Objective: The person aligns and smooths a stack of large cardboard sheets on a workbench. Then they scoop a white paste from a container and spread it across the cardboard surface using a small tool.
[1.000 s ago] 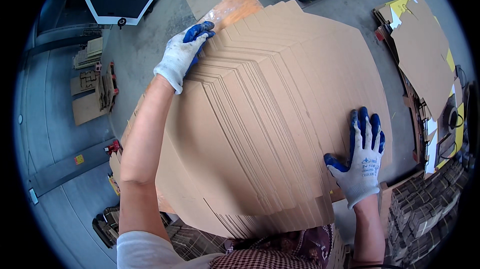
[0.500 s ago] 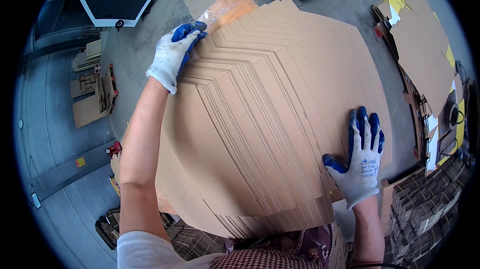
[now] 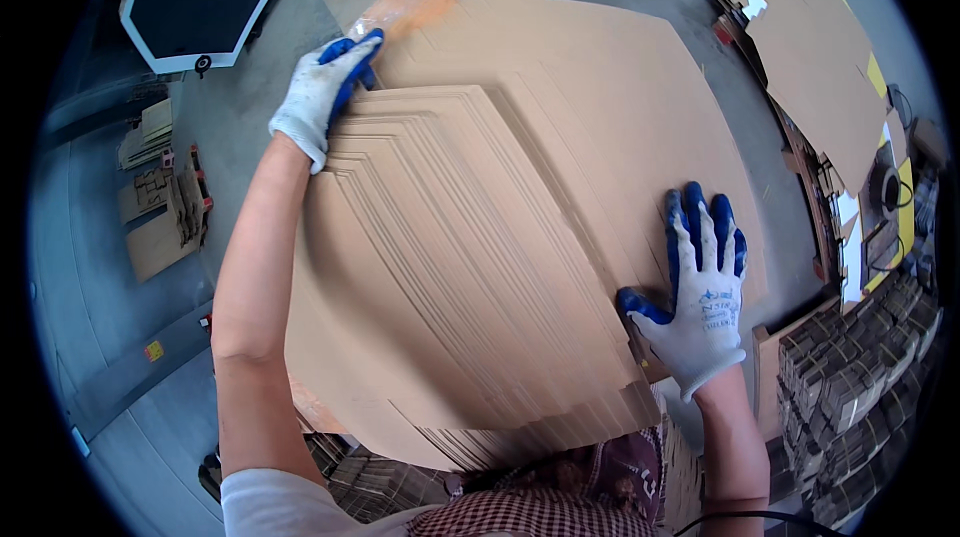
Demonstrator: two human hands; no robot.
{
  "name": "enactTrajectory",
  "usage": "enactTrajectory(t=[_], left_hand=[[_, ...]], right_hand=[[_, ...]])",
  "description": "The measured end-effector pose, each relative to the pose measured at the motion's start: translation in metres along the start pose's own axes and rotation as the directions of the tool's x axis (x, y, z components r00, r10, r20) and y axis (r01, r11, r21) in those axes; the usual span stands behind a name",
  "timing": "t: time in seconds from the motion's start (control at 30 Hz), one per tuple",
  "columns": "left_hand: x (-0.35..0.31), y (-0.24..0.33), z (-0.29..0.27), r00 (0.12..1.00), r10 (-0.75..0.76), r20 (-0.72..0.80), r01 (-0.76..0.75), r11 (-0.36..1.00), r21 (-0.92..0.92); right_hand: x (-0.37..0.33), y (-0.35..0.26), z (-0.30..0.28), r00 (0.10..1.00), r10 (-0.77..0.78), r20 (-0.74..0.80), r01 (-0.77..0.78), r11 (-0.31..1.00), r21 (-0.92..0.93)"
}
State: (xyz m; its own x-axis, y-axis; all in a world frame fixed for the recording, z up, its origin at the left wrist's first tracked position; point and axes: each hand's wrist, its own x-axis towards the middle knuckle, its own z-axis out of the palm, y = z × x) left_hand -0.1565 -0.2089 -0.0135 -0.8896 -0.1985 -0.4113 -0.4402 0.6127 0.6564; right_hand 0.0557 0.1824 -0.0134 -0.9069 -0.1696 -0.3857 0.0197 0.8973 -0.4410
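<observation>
A thick fanned stack of flat brown cardboard sheets [image 3: 480,237] fills the middle of the view, leaning toward me. My left hand [image 3: 322,92], in a white glove with blue fingertips, grips the stack's far left edge with the fingers curled over it. My right hand [image 3: 700,292], gloved the same way, lies flat with fingers spread on the top sheet near the stack's right edge, the thumb hooked at the sheets' side.
A white-framed monitor [image 3: 195,22] sits at the upper left. More cardboard sheets with yellow pieces [image 3: 820,67] lie at the upper right. Bundles of folded cardboard [image 3: 860,387] stand at the lower right. Small cardboard scraps [image 3: 160,207] lie on the grey floor at left.
My left hand has slid slightly up along the stack's far left edge, and the sheets have shifted a little. My right hand stays flat in the same spot.
</observation>
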Motion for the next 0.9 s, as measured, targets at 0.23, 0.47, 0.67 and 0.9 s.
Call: enactTrajectory(t=[0.23,0.47,0.67,0.9], left_hand=[[0.005,-0.002,0.003,0.997,0.034,-0.067,-0.035,0.999,-0.012],[-0.008,-0.002,0.001,0.879,0.448,-0.167,-0.288,0.774,0.564],[-0.152,0.060,0.108,0.233,0.765,0.601,-0.958,0.074,0.277],[-0.197,0.068,0.151,0.235,0.519,0.822,-0.969,0.057,0.241]], right_hand=[[-0.001,0.000,0.001,1.000,0.011,0.012,-0.010,0.999,-0.050],[-0.001,-0.004,0.005,0.999,0.015,-0.037,-0.018,0.998,-0.067],[-0.002,-0.002,0.007,0.999,0.025,-0.024,-0.027,0.996,-0.090],[-0.001,-0.001,0.008,0.999,0.039,0.000,-0.039,0.992,-0.122]])
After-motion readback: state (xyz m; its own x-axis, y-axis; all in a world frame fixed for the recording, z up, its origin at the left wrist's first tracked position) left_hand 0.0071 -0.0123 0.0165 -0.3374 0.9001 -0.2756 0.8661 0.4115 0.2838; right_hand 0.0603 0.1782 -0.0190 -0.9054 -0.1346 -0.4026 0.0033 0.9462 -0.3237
